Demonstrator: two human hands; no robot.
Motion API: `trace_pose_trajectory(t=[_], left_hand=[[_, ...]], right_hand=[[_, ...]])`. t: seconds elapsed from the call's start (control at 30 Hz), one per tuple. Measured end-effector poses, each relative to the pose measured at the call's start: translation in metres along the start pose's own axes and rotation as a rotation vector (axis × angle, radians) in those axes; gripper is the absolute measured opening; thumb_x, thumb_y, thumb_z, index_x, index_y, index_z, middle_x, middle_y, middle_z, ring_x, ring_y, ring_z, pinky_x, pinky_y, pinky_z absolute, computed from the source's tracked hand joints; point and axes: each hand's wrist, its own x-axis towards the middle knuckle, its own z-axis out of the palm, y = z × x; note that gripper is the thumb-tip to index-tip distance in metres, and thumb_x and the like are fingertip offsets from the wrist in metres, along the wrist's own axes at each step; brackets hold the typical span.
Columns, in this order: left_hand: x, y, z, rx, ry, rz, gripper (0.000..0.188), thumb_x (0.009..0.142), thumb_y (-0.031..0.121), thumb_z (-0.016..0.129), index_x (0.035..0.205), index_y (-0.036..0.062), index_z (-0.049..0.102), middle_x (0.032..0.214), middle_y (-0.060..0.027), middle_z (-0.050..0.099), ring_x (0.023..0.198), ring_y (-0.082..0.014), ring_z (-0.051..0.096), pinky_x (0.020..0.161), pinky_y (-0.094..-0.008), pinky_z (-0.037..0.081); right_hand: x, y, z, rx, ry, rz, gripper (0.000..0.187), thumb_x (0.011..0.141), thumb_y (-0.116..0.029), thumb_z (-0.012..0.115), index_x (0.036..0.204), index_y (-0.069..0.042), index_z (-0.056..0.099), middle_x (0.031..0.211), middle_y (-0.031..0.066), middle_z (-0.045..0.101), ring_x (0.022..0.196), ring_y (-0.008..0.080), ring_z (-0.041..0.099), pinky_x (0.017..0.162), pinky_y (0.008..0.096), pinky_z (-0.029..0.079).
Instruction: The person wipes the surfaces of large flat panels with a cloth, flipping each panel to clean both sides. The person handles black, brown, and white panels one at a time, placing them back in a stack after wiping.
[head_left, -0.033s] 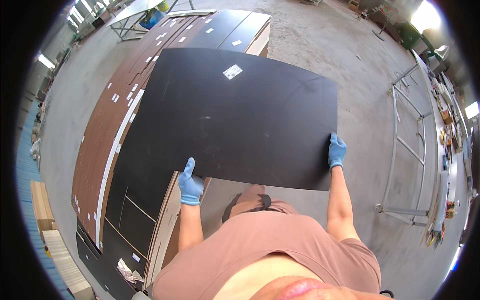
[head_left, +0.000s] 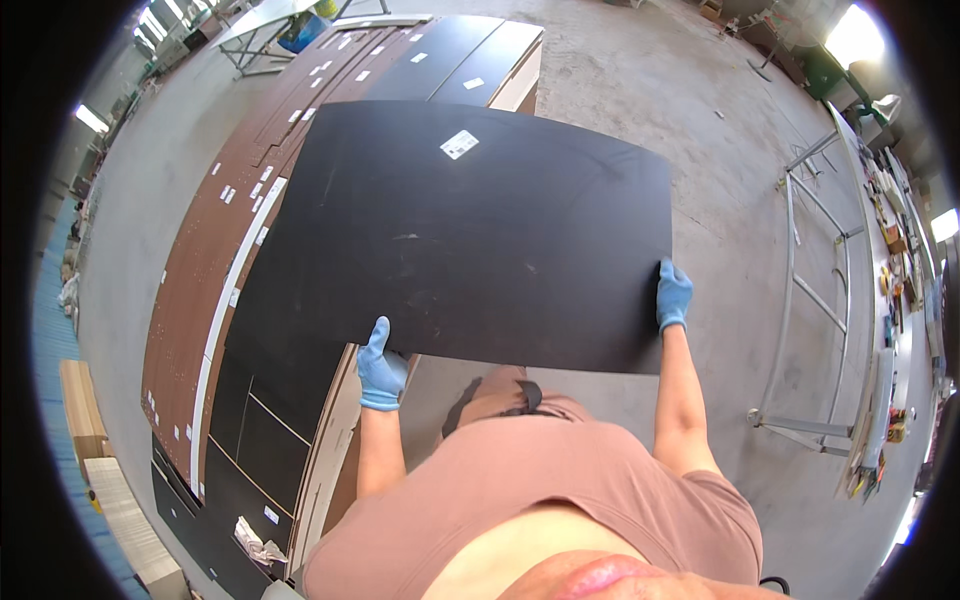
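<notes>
A large black panel [head_left: 480, 240] with a white label [head_left: 459, 145] is held in front of me, its left part above a stack of dark boards. Wearing a blue glove, my left hand [head_left: 380, 368] grips the panel's near edge with the thumb on top; its fingers are hidden underneath. My right hand [head_left: 674, 296], also gloved in blue, is closed around the right edge near the near corner. Below my left hand, black boards [head_left: 265, 420] lie in the stack beside me.
Brown panels [head_left: 225, 230] with small white labels form a long stack on the left. More dark boards [head_left: 450, 55] lie at its far end. A metal-framed table [head_left: 790, 240] holding tools stands at right. Crumpled white material [head_left: 258, 542] rests on the near stack. Pale boards [head_left: 130, 510] lie at lower left.
The panel has shifted very slightly, its right side a little farther from me and to the left. My right hand moved with it; my left hand is nearly still.
</notes>
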Motion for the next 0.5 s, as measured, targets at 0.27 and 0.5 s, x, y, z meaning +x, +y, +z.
trace_pose_trajectory(t=[0.27, 0.5], left_hand=[[0.126, -0.028, 0.059, -0.095, 0.056, -0.116, 0.035, 0.1, 0.023, 0.07, 0.131, 0.0104, 0.065, 0.128, -0.0052, 0.069, 0.117, -0.0222, 0.066, 0.101, -0.0413, 0.054], [0.259, -0.085, 0.122, -0.113, 0.246, -0.17, 0.027, 0.099, 0.032, 0.072, 0.121, 0.0163, 0.07, 0.116, 0.0003, 0.073, 0.1, -0.016, 0.07, 0.081, -0.035, 0.057]], right_hand=[[0.2, -0.128, 0.088, -0.157, -0.153, -0.094, 0.048, 0.097, -0.046, 0.062, 0.112, -0.003, 0.077, 0.107, 0.02, 0.076, 0.103, 0.0299, 0.072, 0.092, 0.0376, 0.052], [0.398, -0.238, 0.214, -0.27, -0.282, -0.291, 0.052, 0.096, -0.053, 0.056, 0.109, -0.007, 0.078, 0.111, 0.0207, 0.075, 0.108, 0.0365, 0.07, 0.095, 0.0415, 0.051]])
